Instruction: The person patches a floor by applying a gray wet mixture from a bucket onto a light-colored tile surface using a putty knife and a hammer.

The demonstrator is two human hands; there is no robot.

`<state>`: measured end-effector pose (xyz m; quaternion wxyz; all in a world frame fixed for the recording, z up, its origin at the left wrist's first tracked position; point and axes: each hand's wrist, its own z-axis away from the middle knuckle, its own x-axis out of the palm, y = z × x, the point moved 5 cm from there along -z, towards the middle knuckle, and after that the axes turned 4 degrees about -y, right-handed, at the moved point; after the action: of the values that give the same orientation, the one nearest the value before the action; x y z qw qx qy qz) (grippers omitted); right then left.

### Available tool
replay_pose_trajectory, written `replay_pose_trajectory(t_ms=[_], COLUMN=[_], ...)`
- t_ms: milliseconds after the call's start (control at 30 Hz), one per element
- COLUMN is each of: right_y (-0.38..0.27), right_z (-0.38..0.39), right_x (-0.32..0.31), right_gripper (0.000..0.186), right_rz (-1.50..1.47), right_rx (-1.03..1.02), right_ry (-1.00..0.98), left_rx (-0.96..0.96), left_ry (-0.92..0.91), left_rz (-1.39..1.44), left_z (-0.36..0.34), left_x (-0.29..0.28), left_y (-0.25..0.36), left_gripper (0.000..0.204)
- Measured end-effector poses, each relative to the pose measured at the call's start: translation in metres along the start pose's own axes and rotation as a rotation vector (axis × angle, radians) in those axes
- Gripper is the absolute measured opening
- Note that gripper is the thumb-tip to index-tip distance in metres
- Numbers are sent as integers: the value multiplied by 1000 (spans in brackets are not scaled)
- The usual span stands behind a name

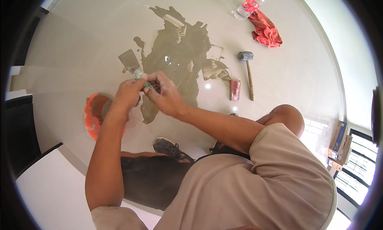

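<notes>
A putty knife point(129, 60) with a wide, grey-smeared blade points up and left, its green handle held in front of me. My left hand point(130, 89) grips the handle from the left. My right hand point(162, 92) also has its fingers on the handle, from the right. Below and left of them stands an orange bucket point(91, 112), partly behind my left forearm. Wet grey slurry point(175, 46) is spread unevenly on the glossy floor tiles point(79, 38) beyond and beneath my hands.
A rubber mallet point(250, 76) lies right of the slurry, beside a small red block point(235, 90). Farther away are a plastic bottle point(247, 8) and a crumpled red cloth point(265, 30). Cardboard boxes point(339, 140) sit by the right wall. My feet point(169, 148) are on the floor below.
</notes>
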<state>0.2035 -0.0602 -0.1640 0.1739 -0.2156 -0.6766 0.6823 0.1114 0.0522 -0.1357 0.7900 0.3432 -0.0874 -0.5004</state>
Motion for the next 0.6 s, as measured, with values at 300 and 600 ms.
replay_pose_trajectory(t_ms=[300, 600], right_y=[152, 211], right_z=[-46, 39], right_x=[-296, -386], right_gripper=[44, 42], right_rz=[1192, 1011], right_rx=[464, 1173], right_ry=[771, 354], left_rx=[119, 118], left_ry=[146, 229], left_rz=[-16, -139], left_z=[17, 41], left_x=[-33, -71], left_y=[0, -26], left_gripper=[34, 32])
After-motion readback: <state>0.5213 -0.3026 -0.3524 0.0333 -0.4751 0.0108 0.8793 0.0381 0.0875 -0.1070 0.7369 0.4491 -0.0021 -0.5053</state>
